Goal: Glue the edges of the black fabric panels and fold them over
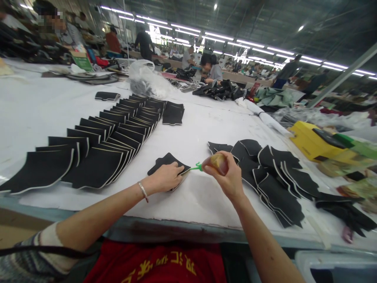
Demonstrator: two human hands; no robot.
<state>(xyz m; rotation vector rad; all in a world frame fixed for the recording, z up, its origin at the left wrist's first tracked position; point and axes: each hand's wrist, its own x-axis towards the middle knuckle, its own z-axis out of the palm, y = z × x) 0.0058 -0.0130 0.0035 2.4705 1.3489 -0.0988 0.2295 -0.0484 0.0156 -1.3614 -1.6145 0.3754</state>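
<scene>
My left hand [165, 177] presses flat on a black cut fabric piece [165, 161] lying on the white table [200, 133] in front of me. My right hand [228, 177] grips a small yellowish squeeze bottle [218, 162] whose green nozzle [196, 167] touches the right edge of that piece. To the right lies a fanned spread of black pieces [273, 177]. On the left, several black pieces with pale edges [97, 145] lie in overlapping rows.
A yellow box [312, 143] sits at the right edge beside mixed scraps. A clear plastic bag [145, 80] and a small black stack [173, 114] lie farther back. Other people work at tables in the background. The table's front edge is near my body.
</scene>
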